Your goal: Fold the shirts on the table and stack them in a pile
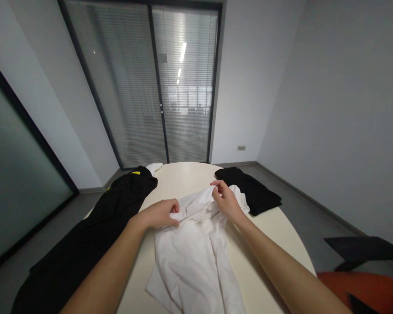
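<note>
A white garment (196, 257), perhaps a shirt, lies rumpled on the pale round table (180, 174), its far edge bunched in folds. My left hand (162, 213) pinches the left end of that edge between thumb and fingers. At the right end, my right hand (226, 199) grips the same fabric, fingertips curled over the far edge. The near part of the garment runs toward me between my forearms and out of the bottom of the view.
To the left, a black garment (98, 231) with yellow marks drapes over the table edge, a white cloth (154, 167) beyond it. A folded black garment (249, 187) lies at the right. An orange chair (363, 290) with a black armrest (367, 247) stands lower right.
</note>
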The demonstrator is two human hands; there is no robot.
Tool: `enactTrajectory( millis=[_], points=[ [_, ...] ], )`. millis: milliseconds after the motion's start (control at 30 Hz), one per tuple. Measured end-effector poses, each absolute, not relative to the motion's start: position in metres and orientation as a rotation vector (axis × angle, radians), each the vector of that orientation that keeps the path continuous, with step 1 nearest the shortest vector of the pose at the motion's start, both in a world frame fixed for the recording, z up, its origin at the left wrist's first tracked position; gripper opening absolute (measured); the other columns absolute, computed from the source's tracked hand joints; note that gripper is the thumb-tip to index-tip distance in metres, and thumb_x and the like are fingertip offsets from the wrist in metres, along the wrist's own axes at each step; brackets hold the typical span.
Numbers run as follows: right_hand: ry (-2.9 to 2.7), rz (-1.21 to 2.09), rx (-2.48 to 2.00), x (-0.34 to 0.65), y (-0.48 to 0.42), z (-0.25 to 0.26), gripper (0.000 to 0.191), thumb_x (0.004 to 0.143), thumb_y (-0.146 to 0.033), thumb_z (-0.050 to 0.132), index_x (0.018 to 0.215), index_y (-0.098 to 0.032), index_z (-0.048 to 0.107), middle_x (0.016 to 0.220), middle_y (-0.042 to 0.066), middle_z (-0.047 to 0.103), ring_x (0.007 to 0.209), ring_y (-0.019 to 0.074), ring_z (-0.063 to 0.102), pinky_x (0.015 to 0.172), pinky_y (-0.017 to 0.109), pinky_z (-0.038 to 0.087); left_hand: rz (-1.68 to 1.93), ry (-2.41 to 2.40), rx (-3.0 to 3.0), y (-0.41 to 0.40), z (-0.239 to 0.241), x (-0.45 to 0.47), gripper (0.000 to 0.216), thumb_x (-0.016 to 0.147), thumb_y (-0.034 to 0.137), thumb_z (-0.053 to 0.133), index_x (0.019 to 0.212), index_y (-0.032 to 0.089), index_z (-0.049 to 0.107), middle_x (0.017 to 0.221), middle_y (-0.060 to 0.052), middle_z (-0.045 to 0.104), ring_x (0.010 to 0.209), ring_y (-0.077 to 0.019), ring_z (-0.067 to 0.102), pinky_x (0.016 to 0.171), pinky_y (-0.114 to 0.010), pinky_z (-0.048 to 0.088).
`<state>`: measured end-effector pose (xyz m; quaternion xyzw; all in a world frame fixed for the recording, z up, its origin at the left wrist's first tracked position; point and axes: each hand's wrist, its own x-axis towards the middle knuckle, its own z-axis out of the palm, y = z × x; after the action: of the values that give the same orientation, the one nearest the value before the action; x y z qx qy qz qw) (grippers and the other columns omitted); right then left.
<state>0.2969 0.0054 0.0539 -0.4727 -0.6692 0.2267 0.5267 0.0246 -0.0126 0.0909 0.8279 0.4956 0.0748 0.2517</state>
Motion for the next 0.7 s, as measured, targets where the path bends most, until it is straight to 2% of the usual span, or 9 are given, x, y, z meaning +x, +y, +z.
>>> enactTrajectory(
  millis=[133,333,467,600,700],
  points=[
    [-1.613,0.517,-1.155,0.299,0.007,0.051,0.021,0.091,-0.035,0.046,0.103,-0.02,0.055,0.079,0.0,0.056,0.068,0.0162,0.05,0.061,0.027,0.037,0.211,1.43,2.286,-0.012,0.095,0.024,0.019,0.074,0.036,0.066,0.086,0.021,0.064,0.087,-0.002,0.068,0.077,-0.0196,0.061,0.063,-0.026,0.039],
    [-1.591,0.488,-1.271,0.31,0.015,0.041,0.024,0.092,-0.036,0.044,0.106,-0.021,0.056,0.073,-0.001,0.056,0.063,0.0167,0.051,0.061,0.028,0.037,0.856,1.722,2.225,-0.004,0.106,0.02,0.023,0.09,0.038,0.049,0.093,0.022,0.065,0.089,-0.005,0.071,0.079,-0.0207,0.063,0.069,-0.028,0.042],
    [-1.65,0.474,-1.291,0.312,0.015,0.04,0.025,0.093,-0.038,0.044,0.106,-0.021,0.056,0.076,0.001,0.061,0.063,0.0174,0.053,0.062,0.029,0.038,1.233,1.807,2.089,-0.004,0.112,0.019,0.026,0.094,0.04,0.046,0.101,0.024,0.065,0.092,-0.005,0.072,0.079,-0.02,0.064,0.073,-0.027,0.045],
    [-1.68,0.469,-1.333,0.313,0.015,0.041,0.022,0.093,-0.035,0.042,0.1,-0.02,0.057,0.078,0.002,0.063,0.066,0.018,0.055,0.064,0.03,0.041,1.358,1.636,2.09,-0.004,0.113,0.022,0.028,0.093,0.041,0.048,0.096,0.021,0.067,0.094,-0.004,0.072,0.083,-0.0194,0.064,0.077,-0.026,0.046],
    [-1.682,0.396,-1.394,0.316,0.016,0.04,0.02,0.088,-0.025,0.043,0.098,-0.019,0.06,0.089,0.005,0.064,0.073,0.019,0.057,0.071,0.032,0.044,1.317,1.469,2.043,-0.002,0.111,0.025,0.03,0.091,0.042,0.051,0.095,0.018,0.069,0.091,-0.005,0.073,0.078,-0.0186,0.063,0.074,-0.027,0.047]
  ],
)
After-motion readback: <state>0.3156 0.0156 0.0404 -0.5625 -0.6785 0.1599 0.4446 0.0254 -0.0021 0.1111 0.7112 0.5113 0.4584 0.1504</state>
